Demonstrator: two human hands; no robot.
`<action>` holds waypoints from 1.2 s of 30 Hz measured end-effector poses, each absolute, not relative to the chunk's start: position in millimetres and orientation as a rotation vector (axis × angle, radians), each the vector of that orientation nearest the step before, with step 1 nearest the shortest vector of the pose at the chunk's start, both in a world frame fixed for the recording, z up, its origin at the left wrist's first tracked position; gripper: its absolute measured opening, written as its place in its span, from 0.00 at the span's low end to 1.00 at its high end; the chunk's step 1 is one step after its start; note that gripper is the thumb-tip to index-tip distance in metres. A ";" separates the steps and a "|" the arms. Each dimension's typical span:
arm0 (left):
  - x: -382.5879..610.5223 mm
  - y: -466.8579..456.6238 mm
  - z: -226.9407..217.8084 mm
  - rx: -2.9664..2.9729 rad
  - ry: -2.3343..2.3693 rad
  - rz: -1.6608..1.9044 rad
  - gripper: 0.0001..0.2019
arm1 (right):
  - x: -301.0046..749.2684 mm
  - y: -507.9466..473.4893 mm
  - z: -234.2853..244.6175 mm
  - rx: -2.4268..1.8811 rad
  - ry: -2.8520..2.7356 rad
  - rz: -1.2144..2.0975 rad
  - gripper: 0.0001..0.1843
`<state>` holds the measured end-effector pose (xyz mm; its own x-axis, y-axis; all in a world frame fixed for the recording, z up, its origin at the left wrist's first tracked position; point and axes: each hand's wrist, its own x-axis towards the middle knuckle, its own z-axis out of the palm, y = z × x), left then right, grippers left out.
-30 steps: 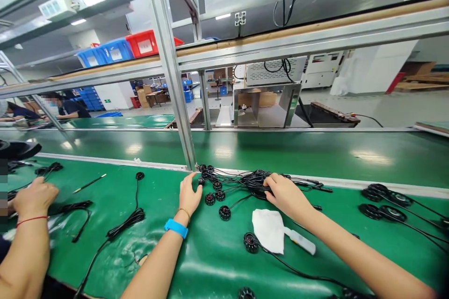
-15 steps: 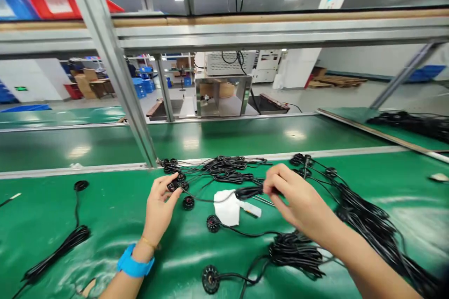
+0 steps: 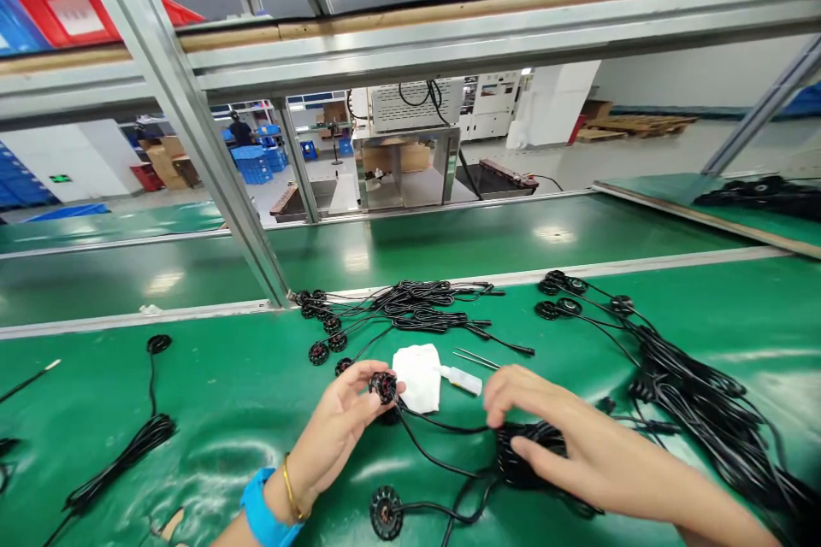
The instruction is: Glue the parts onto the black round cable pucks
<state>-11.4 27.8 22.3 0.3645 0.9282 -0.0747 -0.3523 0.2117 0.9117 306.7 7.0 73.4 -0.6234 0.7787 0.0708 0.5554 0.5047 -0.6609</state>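
Note:
My left hand (image 3: 350, 410) pinches a small round black disc (image 3: 383, 387) with reddish parts between thumb and fingers, lifted a little off the green mat. Black cable runs from it rightward to a coiled cable bundle (image 3: 535, 455). My right hand (image 3: 558, 423) curls over the left end of that bundle, thumb and fingers on either side of it. Its palm side hides part of the coil. Below lies another black disc (image 3: 386, 513) on a cable leading toward the same coil. A further disc is partly hidden behind my left hand.
Coiled cables with discs lie at the back (image 3: 416, 303) and right (image 3: 686, 385). A single bundle (image 3: 121, 457) rests at left. A white cloth (image 3: 416, 378), small bottle (image 3: 463, 380) and tweezers (image 3: 475, 357) sit mid-table. A metal post (image 3: 192, 120) rises at the back left.
My left hand came nearer and right, now holding a disc. My right hand let go of a coiled cable, which now lies at the back, and moved down to the nearer bundle. The view tilted.

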 end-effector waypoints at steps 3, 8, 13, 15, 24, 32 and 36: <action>-11.4 25.7 25.0 0.964 0.711 0.994 0.14 | 260.8 18.3 82.7 -1.049 -2.354 1.008 0.20; -11.7 23.2 26.0 0.945 0.756 1.018 0.15 | 201.9 22.5 27.8 -1.053 -2.089 1.215 0.14; -10.8 20.1 23.3 0.791 0.780 0.964 0.17 | 195.9 8.5 -13.1 -0.934 -1.988 1.012 0.13; -9.7 18.4 22.6 0.742 0.789 0.933 0.17 | 198.5 4.3 -12.1 -0.865 -2.050 0.869 0.20; -2.7 15.6 20.7 0.688 0.812 0.889 0.20 | 197.7 1.2 -6.5 -0.824 -2.190 0.426 0.31; -2.8 12.3 22.7 0.963 0.964 0.946 0.21 | 196.4 1.2 -7.7 -0.882 -2.155 0.461 0.25; -5.1 12.2 22.4 1.098 0.994 0.935 0.20 | 196.6 -0.4 -7.4 -0.923 -2.178 0.554 0.26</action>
